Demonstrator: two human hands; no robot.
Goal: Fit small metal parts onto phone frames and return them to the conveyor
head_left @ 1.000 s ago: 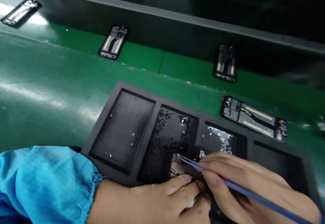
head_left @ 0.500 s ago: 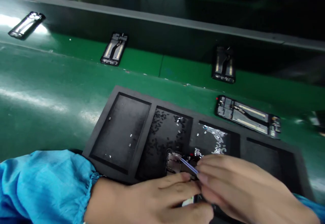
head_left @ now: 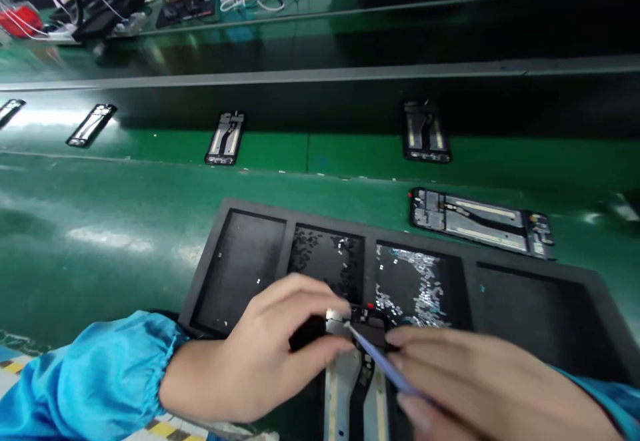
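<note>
Phone mid-frame (head_left: 344, 387) lies directly beneath my hands, its lower end cut off by the bottom of the view and a black flex cable running along its metal backing. On my feed, the left hand (head_left: 280, 347) is closed around the far end of the frame, with its fingertips (head_left: 340, 309) pressing on the edge. The right hand (head_left: 480, 381) is closed too, pinching a pair of blue tweezers (head_left: 385, 361) between its fingers. The tweezer tips meet a small black part at the frame's far end, but the fingers crowd that spot, and I can't make out exactly what the tips are gripping, if anything. A tiny red speck (head_left: 370, 305) shows just past them.

Beyond the hands, a black foam tray (head_left: 370, 235) holds four compartments. The one ahead of the left hand holds dark bits and some silver ones, and the next, ahead of the right hand, is scattered with small silver pieces too tiny to identify. A second phone mid-frame (head_left: 483, 224) lies just past the tray on the green tabletop (head_left: 125, 194), and more frames sit farther off, along a raised rail.
</note>
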